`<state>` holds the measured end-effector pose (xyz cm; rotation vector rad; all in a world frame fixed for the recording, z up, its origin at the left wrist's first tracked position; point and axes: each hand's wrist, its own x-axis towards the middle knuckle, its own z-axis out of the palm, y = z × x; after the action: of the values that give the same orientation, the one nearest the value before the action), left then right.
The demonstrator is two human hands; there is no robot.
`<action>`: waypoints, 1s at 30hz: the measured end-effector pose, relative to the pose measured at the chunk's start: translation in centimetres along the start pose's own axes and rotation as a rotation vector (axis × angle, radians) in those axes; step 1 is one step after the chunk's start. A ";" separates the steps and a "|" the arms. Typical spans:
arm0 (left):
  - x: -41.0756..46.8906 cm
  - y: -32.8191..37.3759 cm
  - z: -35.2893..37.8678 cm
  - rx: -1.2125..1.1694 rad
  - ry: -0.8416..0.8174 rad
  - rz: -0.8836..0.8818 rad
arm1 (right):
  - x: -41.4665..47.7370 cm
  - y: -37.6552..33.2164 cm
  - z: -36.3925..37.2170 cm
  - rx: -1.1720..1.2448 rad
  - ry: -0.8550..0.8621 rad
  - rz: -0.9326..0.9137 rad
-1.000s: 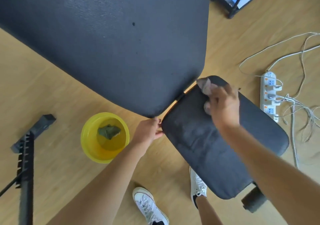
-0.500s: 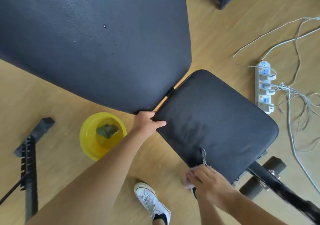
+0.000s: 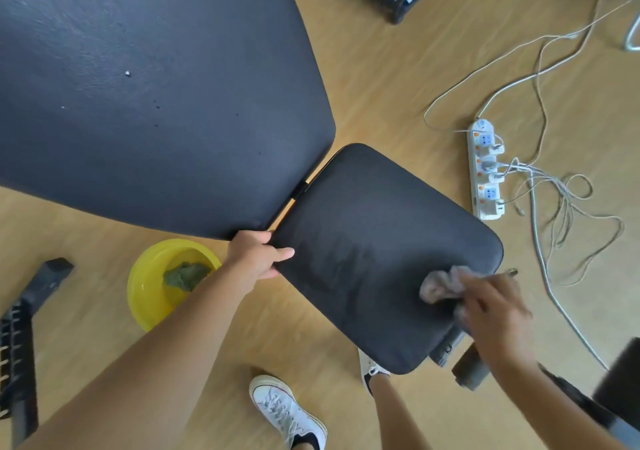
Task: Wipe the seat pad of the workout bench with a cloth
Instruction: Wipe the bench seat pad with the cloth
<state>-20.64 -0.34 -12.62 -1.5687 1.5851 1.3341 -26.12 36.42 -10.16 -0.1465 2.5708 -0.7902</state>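
The black seat pad of the workout bench lies below me, tilted toward the lower right. My right hand presses a crumpled grey cloth onto the pad's right side, near its edge; the hand is motion-blurred. My left hand grips the pad's left corner, thumb on top, beside the gap to the large black back pad.
A yellow bowl holding water and a green rag sits on the wooden floor left of the seat. A white power strip with tangled cables lies to the right. A black frame piece is at far left. My white shoes stand below.
My right hand with the cloth swept from the pad's far end to its near lower edge, then across to the right side. The left hand kept its hold on the corner.
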 end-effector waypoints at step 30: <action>0.2 0.8 0.7 0.136 -0.052 0.056 | 20.5 -8.9 -0.5 0.246 -0.399 0.222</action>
<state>-21.66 0.09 -12.85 -1.4068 1.6622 1.2584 -44.92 24.62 -12.66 0.0534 2.0571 -0.8830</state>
